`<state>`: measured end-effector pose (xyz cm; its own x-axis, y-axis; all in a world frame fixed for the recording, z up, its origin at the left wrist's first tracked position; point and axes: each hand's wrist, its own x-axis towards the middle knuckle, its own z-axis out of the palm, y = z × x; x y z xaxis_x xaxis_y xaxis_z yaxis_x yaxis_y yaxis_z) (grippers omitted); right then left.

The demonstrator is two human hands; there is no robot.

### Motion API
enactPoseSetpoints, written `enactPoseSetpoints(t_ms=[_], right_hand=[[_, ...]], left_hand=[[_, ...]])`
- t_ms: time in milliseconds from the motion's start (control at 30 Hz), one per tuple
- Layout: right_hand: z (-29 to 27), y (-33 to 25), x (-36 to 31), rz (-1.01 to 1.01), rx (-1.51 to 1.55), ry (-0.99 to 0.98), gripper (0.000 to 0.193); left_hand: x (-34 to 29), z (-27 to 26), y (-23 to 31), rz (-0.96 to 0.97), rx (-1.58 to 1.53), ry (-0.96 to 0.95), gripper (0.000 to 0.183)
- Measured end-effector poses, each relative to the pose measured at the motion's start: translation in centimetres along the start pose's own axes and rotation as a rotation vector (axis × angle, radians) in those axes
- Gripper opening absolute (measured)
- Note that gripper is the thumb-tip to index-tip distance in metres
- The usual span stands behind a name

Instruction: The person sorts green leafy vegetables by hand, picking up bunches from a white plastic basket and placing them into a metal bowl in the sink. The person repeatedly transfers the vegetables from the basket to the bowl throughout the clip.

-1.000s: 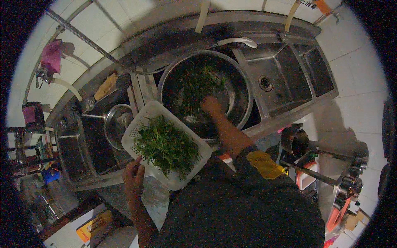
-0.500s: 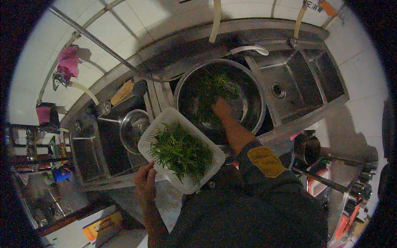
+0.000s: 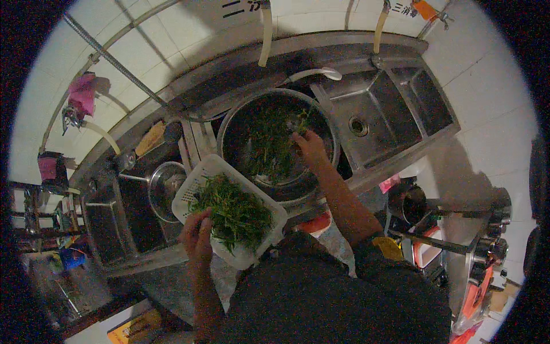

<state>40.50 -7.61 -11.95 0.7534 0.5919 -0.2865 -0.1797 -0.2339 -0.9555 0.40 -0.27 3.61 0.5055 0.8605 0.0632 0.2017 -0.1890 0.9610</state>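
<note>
A large round metal basin (image 3: 337, 150) stands over the middle sink, with leafy greens (image 3: 266, 140) inside. In its right part my right hand (image 3: 313, 150) is closed, fingertips pinched on a small sprig of greens (image 3: 303, 121). Nearer and to the left, a white perforated plastic basket (image 3: 278, 211) sits tilted against the sink's front edge, heaped with long, thin green leaves (image 3: 232, 206). My left hand (image 3: 197, 232) is closed on the basket's near left rim; the basket and leaves hide part of the grip.
A smaller metal bowl (image 3: 165, 192) lies in the left sink beside a brush (image 3: 151, 139). Behind the basin rests a white spray head (image 3: 330, 73). The right sink (image 3: 375, 117) has a round drain. At lower right, pots stand by a metal shelf (image 3: 441, 241).
My right hand has drawn back from the middle of the basin to its right side, with a sprig at its fingertips. My left hand has come up onto the basket's rim. The view has shifted.
</note>
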Motion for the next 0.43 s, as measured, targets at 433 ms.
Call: enactPoseSetpoints(t_ms=[433], right_hand=[[7.6, -12.9, -17.1, 0.013, 0.038, -0.87, 0.037]], left_hand=[[3.0, 3.2, 3.7, -0.062, -0.081, -0.143, 0.046]])
